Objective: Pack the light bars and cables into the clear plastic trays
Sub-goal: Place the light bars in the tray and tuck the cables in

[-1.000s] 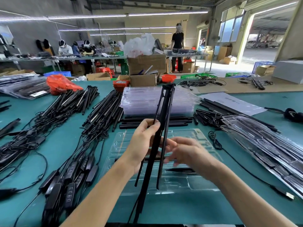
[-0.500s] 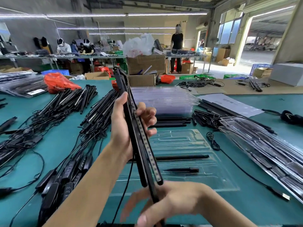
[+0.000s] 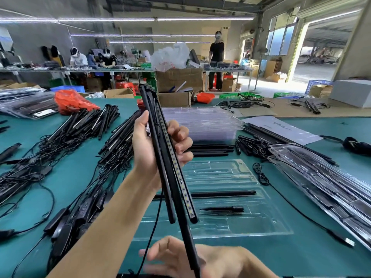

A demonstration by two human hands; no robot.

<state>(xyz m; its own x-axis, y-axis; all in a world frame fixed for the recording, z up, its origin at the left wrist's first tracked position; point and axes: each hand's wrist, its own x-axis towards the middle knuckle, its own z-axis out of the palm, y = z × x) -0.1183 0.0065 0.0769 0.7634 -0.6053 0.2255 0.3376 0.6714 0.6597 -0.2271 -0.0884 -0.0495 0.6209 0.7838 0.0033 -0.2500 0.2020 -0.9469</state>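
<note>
Your left hand [image 3: 154, 149] grips the bundle of light bars [image 3: 170, 173] at mid-length, thumb on one side and fingers [image 3: 180, 137] curled round the other. The bars run from 12 o'clock down toward 6 o'clock, tilted. Your right hand [image 3: 180, 257] sits at the lower end of the longest bar. It is blurred, the fingers look loosely spread beside the bar, and I cannot tell if it has a hold.

Handling, judged: the bars look rigid, slim and light. The smooth black housings may slide against each other, so hold the bundle near the middle. Keep your fingertips off the LED strip [image 3: 176, 169] facing 3 o'clock. A thin cable [image 3: 154, 227] hangs slack below and could snag.

The clear tray [image 3: 267, 221] lies flat on the table at 3 o'clock from the bundle's lower end. It already holds one long bar [image 3: 220, 194] and a short spike piece [image 3: 222, 209].
</note>
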